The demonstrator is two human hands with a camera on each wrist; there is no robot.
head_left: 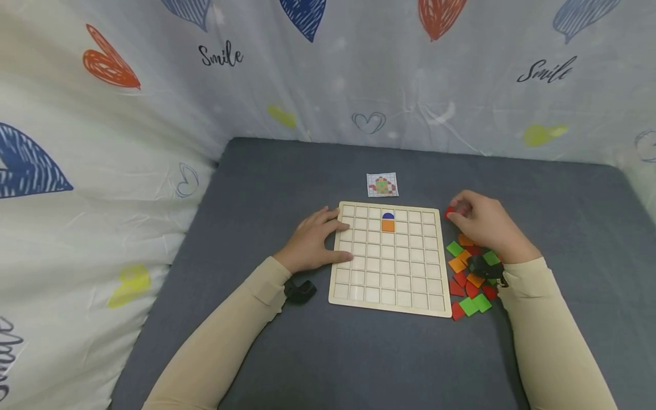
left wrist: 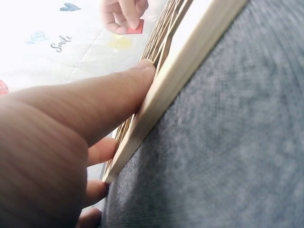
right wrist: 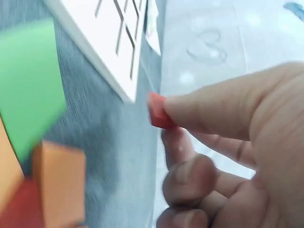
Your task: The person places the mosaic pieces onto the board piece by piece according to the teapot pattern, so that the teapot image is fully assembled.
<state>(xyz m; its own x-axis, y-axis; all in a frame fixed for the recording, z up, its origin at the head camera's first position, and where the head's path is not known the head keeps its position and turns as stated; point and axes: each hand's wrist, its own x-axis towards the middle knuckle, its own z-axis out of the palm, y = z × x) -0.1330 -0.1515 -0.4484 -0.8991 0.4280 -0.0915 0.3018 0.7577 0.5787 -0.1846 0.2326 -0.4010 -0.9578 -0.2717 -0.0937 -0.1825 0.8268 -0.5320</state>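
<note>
A wooden grid board point(head_left: 359, 307) lies flat on the table, with a blue half-round tile point(head_left: 388, 216) in one cell and an orange square tile point(head_left: 388, 226) in the cell just below it. My left hand point(head_left: 314, 240) rests along the board's left edge, its thumb and fingertips spread over the rim. Off the board's far right corner, my right hand point(head_left: 479, 219) pinches a small red tile point(right wrist: 158, 111) between thumb and forefinger, held above the table in the right wrist view.
Loose red, orange and green tiles point(head_left: 480, 303) lie in a pile along the board's right side, partly under the right wrist. A small picture card point(head_left: 382, 185) with a coloured grid pattern lies beyond the board. Printed curtains point(head_left: 328, 85) hang behind and to the left.
</note>
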